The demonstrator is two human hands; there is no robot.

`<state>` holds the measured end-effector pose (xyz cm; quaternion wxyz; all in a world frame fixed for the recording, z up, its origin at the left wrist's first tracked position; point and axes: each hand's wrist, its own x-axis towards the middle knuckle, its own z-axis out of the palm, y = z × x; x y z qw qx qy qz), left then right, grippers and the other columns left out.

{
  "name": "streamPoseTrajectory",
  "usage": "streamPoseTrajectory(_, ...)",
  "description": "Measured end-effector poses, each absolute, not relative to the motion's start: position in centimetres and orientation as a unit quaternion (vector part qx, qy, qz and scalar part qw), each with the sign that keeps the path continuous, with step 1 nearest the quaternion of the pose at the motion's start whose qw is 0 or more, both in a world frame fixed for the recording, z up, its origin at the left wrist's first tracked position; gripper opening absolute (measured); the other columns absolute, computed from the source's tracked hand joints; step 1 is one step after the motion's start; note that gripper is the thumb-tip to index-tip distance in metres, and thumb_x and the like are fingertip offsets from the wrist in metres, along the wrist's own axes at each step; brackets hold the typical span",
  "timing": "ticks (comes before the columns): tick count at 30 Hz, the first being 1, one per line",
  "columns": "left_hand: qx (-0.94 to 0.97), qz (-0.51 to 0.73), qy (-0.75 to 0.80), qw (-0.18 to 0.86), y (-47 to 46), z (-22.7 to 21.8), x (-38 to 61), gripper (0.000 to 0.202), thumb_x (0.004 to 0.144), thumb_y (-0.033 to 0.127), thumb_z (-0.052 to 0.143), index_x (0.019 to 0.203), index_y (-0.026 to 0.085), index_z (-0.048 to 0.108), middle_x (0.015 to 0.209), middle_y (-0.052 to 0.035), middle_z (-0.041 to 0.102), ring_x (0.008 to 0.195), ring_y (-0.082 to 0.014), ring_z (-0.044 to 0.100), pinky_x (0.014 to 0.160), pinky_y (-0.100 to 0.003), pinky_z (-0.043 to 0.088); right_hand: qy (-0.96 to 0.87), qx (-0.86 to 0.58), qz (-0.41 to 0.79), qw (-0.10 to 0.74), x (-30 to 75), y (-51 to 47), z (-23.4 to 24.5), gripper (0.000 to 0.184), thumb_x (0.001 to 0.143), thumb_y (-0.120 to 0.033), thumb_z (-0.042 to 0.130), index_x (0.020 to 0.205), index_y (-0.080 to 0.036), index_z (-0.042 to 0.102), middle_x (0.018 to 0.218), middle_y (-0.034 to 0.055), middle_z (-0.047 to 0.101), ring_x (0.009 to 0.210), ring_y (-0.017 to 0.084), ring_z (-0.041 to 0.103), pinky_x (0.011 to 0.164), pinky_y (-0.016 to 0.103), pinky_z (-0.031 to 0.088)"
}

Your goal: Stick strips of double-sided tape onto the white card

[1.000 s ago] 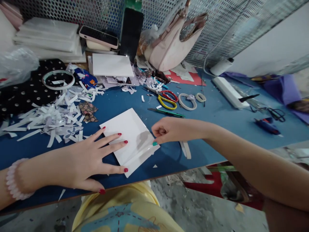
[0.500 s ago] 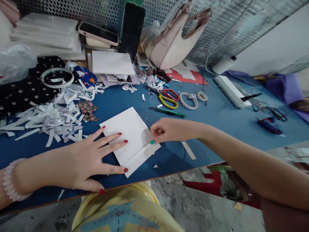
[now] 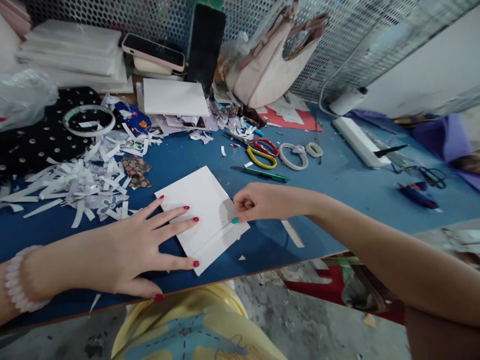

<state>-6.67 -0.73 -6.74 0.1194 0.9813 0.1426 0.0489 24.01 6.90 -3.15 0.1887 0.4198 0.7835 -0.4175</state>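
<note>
A white card [image 3: 210,200] lies flat near the table's front edge, with a narrow flap or strip along its lower right side. Spread across its left part is my left hand [image 3: 123,250], fingers apart and fingertips resting on the card. At the right edge, my right hand [image 3: 258,202] is curled into a fist. Its green-nailed thumb touches the card along the line of the flap. I see nothing inside the curled fingers. Just right of the card, below that wrist, is a loose white paper strip [image 3: 292,233].
Behind the card lie a green cutter [image 3: 264,174], scissors with red and yellow handles [image 3: 262,155] and tape rolls [image 3: 293,156]. Paper scraps [image 3: 82,185] heap up on the left. A white board [image 3: 174,97], a phone [image 3: 153,51] and a pink handbag [image 3: 270,75] stand farther back.
My right thumb has shifted very slightly left along the flap line. My left hand stays almost in place on the card.
</note>
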Motion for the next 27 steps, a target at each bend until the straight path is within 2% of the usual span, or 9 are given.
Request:
streamPoseTrajectory(12, 0.981, 0.054, 0.144, 0.118, -0.71, -6.63, -6.61, 0.056, 0.086, 0.063, 0.064, 0.138, 0.043, 0.056, 0.157, -0.0118, 0.042, 0.144, -0.0405, 0.036, 0.112, -0.066, 0.031, 0.784, 0.425, -0.407, 0.196, 23.65, 6.77, -2.76, 0.029, 0.079, -0.042, 0.059, 0.062, -0.019, 0.051, 0.055, -0.0043, 0.045, 0.052, 0.009, 0.039, 0.055, 0.026, 0.030)
streamPoseTrajectory(21, 0.978, 0.048, 0.146, 0.138, -0.68, -6.60, -6.66, 0.054, 0.088, 0.061, 0.062, 0.139, 0.042, 0.055, 0.158, -0.0147, 0.039, 0.145, -0.0422, 0.035, 0.111, -0.068, 0.029, 0.784, 0.426, -0.408, 0.194, 23.69, 6.74, -2.95, 0.030, 0.079, -0.043, 0.058, 0.062, -0.019, 0.051, 0.054, -0.0041, 0.045, 0.051, 0.009, 0.039, 0.055, 0.026, 0.030)
streamPoseTrajectory(27, 0.975, 0.058, 0.158, 0.142, -0.95, -6.61, -6.58, 0.057, 0.090, 0.062, 0.058, 0.142, 0.039, 0.052, 0.157, -0.0143, 0.041, 0.145, -0.0405, 0.036, 0.114, -0.070, 0.020, 0.779, 0.441, -0.400, 0.199, 23.47, 6.62, -2.74, 0.029, 0.077, -0.041, 0.059, 0.061, -0.019, 0.051, 0.053, -0.0039, 0.045, 0.053, 0.010, 0.040, 0.055, 0.026, 0.029)
